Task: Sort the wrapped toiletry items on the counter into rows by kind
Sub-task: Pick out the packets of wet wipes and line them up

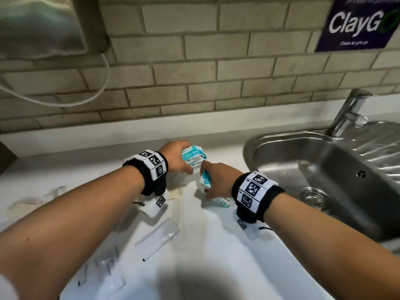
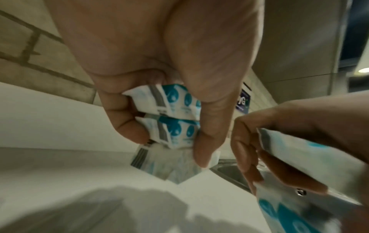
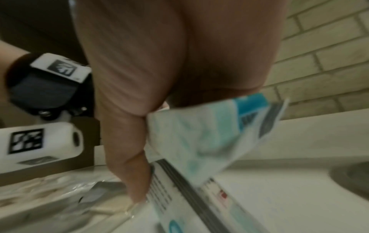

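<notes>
My left hand (image 1: 177,158) grips a stack of white-and-teal sachets (image 1: 193,156) near the back of the white counter (image 1: 216,252); the left wrist view shows the sachets (image 2: 175,113) pinched between thumb and curled fingers, above their reflection. Just right of it, my right hand (image 1: 216,180) holds more teal sachets (image 1: 205,179), seen blurred in the right wrist view as a packet (image 3: 209,134) under the palm. Another teal sachet (image 1: 221,202) lies on the counter beneath the right wrist. Clear-wrapped long items (image 1: 159,236) lie lower left.
A steel sink (image 1: 324,169) with a tap (image 1: 350,113) sits right of the counter. The tiled wall (image 1: 194,83) runs along the back. Several clear wrappers (image 1: 106,263) and white pieces (image 1: 26,201) are scattered at left. A small beige square (image 1: 174,193) lies between the wrists.
</notes>
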A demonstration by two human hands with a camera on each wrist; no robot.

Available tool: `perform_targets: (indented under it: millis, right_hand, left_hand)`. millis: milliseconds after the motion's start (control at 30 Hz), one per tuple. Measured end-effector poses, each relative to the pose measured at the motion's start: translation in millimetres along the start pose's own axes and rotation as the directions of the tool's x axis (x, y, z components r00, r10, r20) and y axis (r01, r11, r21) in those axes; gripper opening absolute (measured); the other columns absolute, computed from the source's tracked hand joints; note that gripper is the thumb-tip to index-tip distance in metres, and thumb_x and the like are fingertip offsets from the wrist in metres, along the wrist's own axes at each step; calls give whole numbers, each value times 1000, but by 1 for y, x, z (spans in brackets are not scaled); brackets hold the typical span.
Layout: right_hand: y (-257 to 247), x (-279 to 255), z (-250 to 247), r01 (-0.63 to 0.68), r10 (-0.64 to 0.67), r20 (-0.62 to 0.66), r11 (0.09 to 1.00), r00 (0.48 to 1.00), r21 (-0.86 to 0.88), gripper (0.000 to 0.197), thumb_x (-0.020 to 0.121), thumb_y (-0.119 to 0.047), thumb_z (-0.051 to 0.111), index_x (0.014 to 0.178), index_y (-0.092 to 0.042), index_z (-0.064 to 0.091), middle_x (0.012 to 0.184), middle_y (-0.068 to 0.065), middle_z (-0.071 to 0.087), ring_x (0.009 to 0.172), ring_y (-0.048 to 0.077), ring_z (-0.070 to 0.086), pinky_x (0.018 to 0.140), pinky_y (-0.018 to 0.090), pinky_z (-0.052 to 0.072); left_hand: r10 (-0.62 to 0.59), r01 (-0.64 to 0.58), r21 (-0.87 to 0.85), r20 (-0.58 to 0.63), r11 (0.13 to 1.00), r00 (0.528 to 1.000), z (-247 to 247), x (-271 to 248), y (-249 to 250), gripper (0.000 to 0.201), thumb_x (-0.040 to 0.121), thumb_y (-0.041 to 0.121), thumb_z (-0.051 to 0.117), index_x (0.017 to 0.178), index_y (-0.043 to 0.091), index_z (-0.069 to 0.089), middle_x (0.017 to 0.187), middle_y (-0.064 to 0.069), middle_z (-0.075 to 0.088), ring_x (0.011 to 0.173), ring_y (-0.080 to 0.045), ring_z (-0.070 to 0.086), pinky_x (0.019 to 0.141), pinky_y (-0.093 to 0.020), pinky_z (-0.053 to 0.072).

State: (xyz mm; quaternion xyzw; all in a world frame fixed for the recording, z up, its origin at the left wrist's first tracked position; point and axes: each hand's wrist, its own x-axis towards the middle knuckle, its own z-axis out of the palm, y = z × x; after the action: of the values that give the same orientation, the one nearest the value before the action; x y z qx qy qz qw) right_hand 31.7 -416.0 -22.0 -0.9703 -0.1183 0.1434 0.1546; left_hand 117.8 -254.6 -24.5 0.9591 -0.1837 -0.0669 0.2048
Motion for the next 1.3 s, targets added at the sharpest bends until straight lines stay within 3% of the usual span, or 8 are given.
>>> perform_targets:
  millis: [100,300,467,633,733,900,1133,1300]
  right_hand:
    - [-2,12,14,124,-120,68,991,990,-55,60,70,-23,80,120,-18,47,101,2,58,85,21,53,69,27,40]
    - [5,17,37,188,-190,36,981,981,50,55,73,-16,76,122,-15,48,112,7,59,95,25,59,74,27,44]
    - [30,-2,10,65,-60,-36,987,998,144,55,80,-28,70,123,-11,41,105,5,61,88,22,61,70,26,44]
    - [43,-11,-17,-32,65,-98,951,993,309,47,84,-24,64,115,-11,31,88,-2,51,63,7,52,45,20,37]
    - [44,-14,-20,-50,91,-89,919,992,391,42,83,-26,69,109,-14,39,83,-8,53,67,6,55,52,21,43]
    - [42,-15,6,-104,8,147,745,989,659,25,81,-27,76,93,-13,59,85,4,69,79,20,69,75,34,61]
    - [40,-6,27,-128,43,184,867,982,482,26,88,-38,65,85,-13,67,80,4,66,71,18,57,62,23,46]
    - [38,-3,24,-164,37,281,881,959,445,26,92,-32,63,92,-6,64,86,9,68,68,18,60,67,24,53]
  left_hand:
    - [-39,37,47,29,998,999,5,15,0,57,62,24,89,111,21,60,101,1,69,82,-17,62,68,-23,42]
    - [-14,4,72,142,997,990,29,32,10,55,68,21,86,116,17,59,104,-2,68,90,-21,64,73,-23,45]
    - [10,-12,7,227,1000,974,44,39,11,52,66,19,87,109,21,59,97,3,67,82,-14,60,63,-19,40]
    - [-31,47,-90,179,995,983,41,38,9,48,66,23,87,107,22,63,94,7,69,84,-14,63,63,-20,41]
    - [-81,92,-103,107,990,991,34,34,9,52,62,32,90,107,23,65,96,7,69,86,-14,63,71,-22,43]
    - [-98,103,-81,60,991,993,25,25,1,64,60,41,89,115,22,62,102,5,70,89,-13,63,77,-24,46]
    - [-21,25,-55,66,998,998,8,3,-2,62,65,40,87,118,19,62,108,5,69,93,-14,63,78,-25,46]
    - [-2,5,-80,45,997,999,6,-10,-5,60,68,39,86,119,20,60,106,6,66,92,-13,61,76,-25,46]
